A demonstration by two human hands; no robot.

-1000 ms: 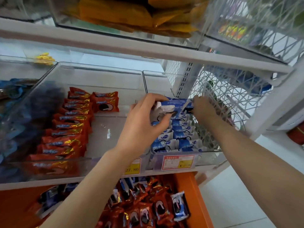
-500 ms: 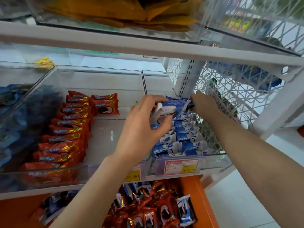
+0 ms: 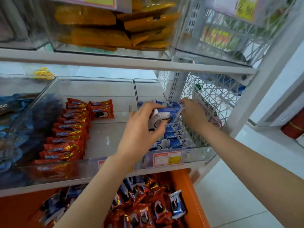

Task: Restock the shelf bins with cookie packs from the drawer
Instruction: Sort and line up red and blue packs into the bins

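Your left hand (image 3: 143,130) curls its fingers round a blue-and-white foil cookie pack's (image 3: 169,111) 9 o'clock end; your right hand (image 3: 193,115) pinches its 3 o'clock end.

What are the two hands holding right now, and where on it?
Both hold a blue-and-white cookie pack: the left hand grips its left end, and the right hand pinches its right end.
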